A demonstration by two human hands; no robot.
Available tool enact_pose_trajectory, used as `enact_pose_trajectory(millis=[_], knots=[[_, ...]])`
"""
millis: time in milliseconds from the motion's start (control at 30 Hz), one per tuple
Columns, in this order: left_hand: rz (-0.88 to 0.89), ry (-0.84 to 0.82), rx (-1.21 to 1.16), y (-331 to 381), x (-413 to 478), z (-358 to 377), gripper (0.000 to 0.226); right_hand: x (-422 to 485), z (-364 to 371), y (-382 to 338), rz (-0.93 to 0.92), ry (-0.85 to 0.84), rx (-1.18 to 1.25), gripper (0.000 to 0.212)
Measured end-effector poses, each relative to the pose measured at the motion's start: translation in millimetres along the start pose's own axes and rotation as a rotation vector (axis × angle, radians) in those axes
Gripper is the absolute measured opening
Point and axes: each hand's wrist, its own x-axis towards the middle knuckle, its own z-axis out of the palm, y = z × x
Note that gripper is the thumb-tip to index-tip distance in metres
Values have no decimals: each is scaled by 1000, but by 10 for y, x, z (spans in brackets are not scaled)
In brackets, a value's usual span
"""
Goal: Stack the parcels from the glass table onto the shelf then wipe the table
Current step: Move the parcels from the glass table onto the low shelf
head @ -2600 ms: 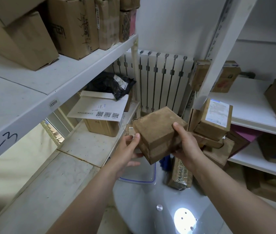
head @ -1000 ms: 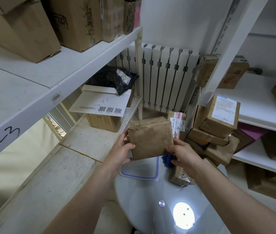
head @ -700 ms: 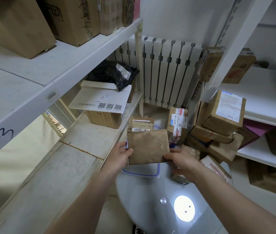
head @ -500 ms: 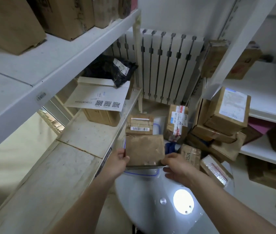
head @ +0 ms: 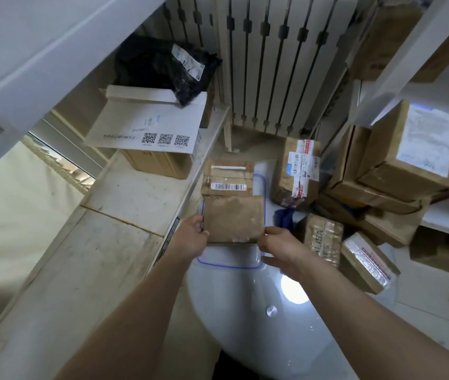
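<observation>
head view | left hand (head: 190, 237) and right hand (head: 280, 249) each pinch a side of the brown parcel (head: 234, 218), low over the blue-rimmed tub (head: 228, 266) on the glass table (head: 245, 311) | risk: small grip, parcel may slip and drop | near: barcode parcel (head: 228, 178) just behind; shelf (head: 124, 204) to the left, white box (head: 149, 138) fills its far end

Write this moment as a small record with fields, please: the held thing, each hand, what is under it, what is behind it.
Held thing: plain brown parcel, broad face up
Left hand: grips the parcel's left edge
Right hand: holds its lower right corner, thumb on the edge
Under it: clear tray with blue rim, on the glass table; whether parcel and tray touch cannot be told
Behind it: parcel with barcode, close against it
Left side: shelf, bearing a white envelope
</observation>
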Motion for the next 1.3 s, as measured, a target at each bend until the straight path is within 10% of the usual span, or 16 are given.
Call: enact_pose_trajectory(millis=[1300], knots=[[36,77,194,-51,460,76,74,146,129,-12,-127,93,-30,56]])
